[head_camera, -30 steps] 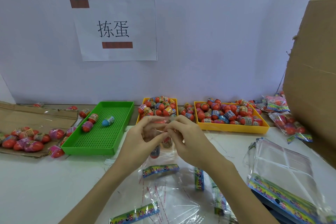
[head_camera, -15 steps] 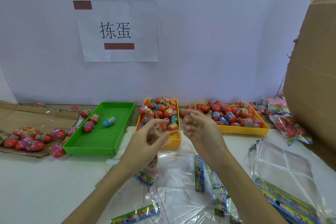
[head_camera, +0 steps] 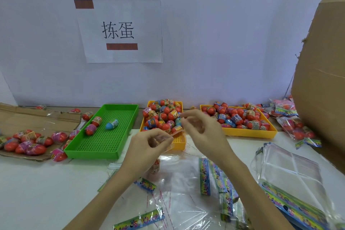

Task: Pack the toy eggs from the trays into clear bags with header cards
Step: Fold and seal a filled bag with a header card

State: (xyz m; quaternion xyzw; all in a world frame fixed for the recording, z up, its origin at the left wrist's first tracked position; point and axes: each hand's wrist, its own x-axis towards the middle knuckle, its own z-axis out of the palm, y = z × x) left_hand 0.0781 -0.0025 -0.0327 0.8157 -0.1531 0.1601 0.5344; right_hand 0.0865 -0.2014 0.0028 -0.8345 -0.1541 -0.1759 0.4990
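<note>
My left hand [head_camera: 149,147] pinches the top of a clear bag [head_camera: 169,137] in front of the middle yellow tray [head_camera: 179,145]. One toy egg [head_camera: 155,167] hangs in the bag below that hand. My right hand [head_camera: 202,130] hovers by the tray's heap of eggs [head_camera: 162,115], fingers loosely curled, with nothing seen in it. A second yellow tray [head_camera: 248,132] full of eggs stands to the right. The green tray [head_camera: 93,154] on the left holds a blue egg [head_camera: 112,124] and two red ones. Header cards [head_camera: 204,175] and loose clear bags lie under my forearms.
A stack of clear bags [head_camera: 291,170] with printed headers lies at the right front. Filled bags [head_camera: 287,114] are piled at the back right beside a big cardboard box [head_camera: 321,80]. Flat cardboard [head_camera: 37,119] on the left carries several loose eggs [head_camera: 28,142].
My hands were together on the bag's top; the right hand has let go and moved up and right over the yellow tray. The left hand keeps the bag.
</note>
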